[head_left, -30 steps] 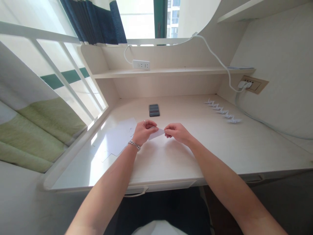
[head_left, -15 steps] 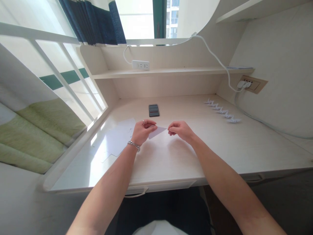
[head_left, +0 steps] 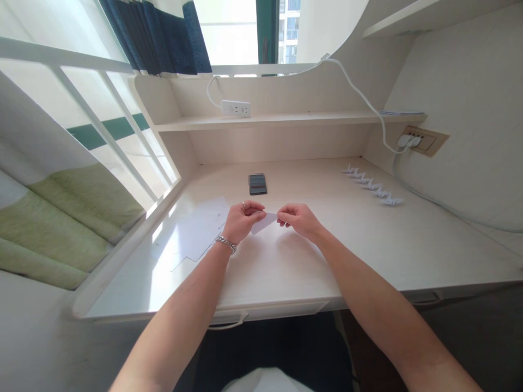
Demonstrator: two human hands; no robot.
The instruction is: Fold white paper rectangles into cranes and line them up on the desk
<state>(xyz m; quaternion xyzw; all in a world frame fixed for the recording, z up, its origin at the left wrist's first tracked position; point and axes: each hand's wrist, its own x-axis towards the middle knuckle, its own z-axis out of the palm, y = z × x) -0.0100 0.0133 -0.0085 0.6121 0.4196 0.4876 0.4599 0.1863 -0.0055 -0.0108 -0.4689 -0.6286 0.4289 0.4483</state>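
Observation:
A small folded piece of white paper [head_left: 263,222] is held just above the pale desk [head_left: 286,261] between both hands. My left hand [head_left: 241,220], with a ring and a chain bracelet, pinches its left end with curled fingers. My right hand [head_left: 297,219] pinches the paper's right tip with thumb and fingers pressed together. Several loose white sheets [head_left: 192,234] lie flat on the desk to the left of my left hand.
A dark phone-like block [head_left: 257,184] lies behind the hands. Several small folded paper figures [head_left: 373,186] stand in a row at the right rear. A white power strip [head_left: 236,108] sits on the shelf, its cable [head_left: 368,106] running to a wall socket [head_left: 420,140].
My right hand moved slightly left and closer to my left hand along the folded paper. The paper stays pinched between both hands.

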